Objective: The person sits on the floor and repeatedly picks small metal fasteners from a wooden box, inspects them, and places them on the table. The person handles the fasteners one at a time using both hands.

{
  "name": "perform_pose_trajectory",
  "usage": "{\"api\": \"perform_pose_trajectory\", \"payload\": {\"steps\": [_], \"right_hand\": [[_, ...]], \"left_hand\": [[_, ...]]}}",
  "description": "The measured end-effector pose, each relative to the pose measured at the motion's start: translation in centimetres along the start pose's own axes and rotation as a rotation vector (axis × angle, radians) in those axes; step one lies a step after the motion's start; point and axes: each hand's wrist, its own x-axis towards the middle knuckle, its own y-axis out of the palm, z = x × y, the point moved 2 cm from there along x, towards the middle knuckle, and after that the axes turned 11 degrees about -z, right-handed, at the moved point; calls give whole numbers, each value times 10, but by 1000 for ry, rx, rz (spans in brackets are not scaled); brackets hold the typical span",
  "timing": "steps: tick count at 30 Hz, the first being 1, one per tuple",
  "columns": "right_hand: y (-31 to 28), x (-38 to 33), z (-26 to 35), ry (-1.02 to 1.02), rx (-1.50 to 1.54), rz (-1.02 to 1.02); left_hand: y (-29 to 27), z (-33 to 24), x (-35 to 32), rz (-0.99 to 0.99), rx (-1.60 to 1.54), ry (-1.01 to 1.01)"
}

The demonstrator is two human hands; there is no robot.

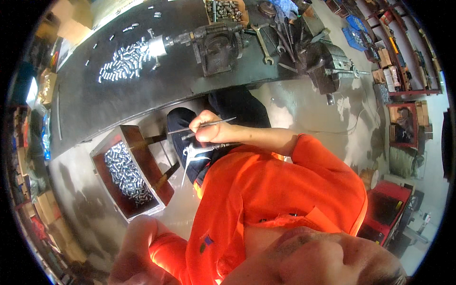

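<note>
My right hand (pixel 209 132) is closed around a thin metal rod (pixel 216 123) that points right, held over my dark-trousered knee. Just below that hand a silver caliper-like tool (pixel 191 154) lies across my thigh; whether the fingers touch it I cannot tell. An orange sleeve (pixel 313 152) runs from the hand back to my shoulder. At the lower left, only a bare bent arm (pixel 137 242) in an orange sleeve shows; the left hand itself is out of sight. A reddish open box (pixel 156 175) of small shiny metal cylinders stands on the floor, left of my knee.
A dark workbench (pixel 156 99) spans the top, carrying a heap of small metal cylinders (pixel 124 61), a grey machine fixture (pixel 219 42), wrenches (pixel 267 47) and a bench vise (pixel 335 64). Shelves with boxes (pixel 403 95) line the right side, above a red cabinet (pixel 387 209).
</note>
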Motion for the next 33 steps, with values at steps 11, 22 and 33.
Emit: {"api": "perform_pose_trajectory", "payload": {"steps": [11, 22, 33], "right_hand": [[-3, 2, -7, -73, -10, 59], [-3, 1, -5, 3, -6, 35], [3, 0, 6, -16, -147, -7]], "left_hand": [[2, 0, -5, -136, 13, -94], [-6, -6, -15, -162, 182, -38], [14, 82, -148, -27, 347, -1051]]}}
